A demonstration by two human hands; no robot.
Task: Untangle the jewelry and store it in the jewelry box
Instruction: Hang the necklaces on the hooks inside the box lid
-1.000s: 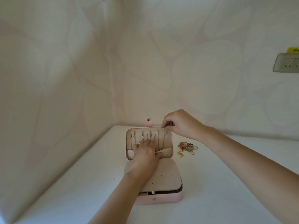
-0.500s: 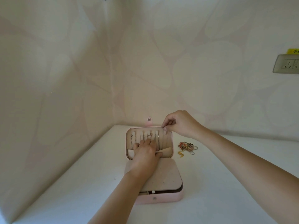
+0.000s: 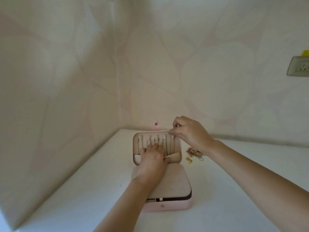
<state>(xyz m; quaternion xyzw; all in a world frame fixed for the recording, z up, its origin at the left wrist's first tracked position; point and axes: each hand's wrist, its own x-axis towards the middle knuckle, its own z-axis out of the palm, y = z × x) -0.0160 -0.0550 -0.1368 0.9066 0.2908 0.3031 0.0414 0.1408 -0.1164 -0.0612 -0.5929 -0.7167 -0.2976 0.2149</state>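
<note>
Several thin silver chains [image 3: 164,145] hung in pink jewelry box [image 3: 167,207]; left hand [image 3: 153,160] flat on them, right hand [image 3: 189,133] pinching one; colourful tangled pile [image 3: 194,153] on white worktop [image 3: 83,190] not yet sorted.

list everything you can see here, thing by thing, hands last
jewelry box: one, pink, open on the table, lid upright at the back
earring panel: one, beige, over the box's base
silver chains: several, silver, hanging from hooks inside the lid
tangled jewelry: one heap, mixed colours, on the table right of the box
gold piece: one, gold, beside the heap
table: one, white, in the wall corner
wall socket: one, grey, on the right wall
left hand: fingers flat on the lid's lower chains
right hand: pinches the rightmost chain's top at the lid's upper right corner
</note>
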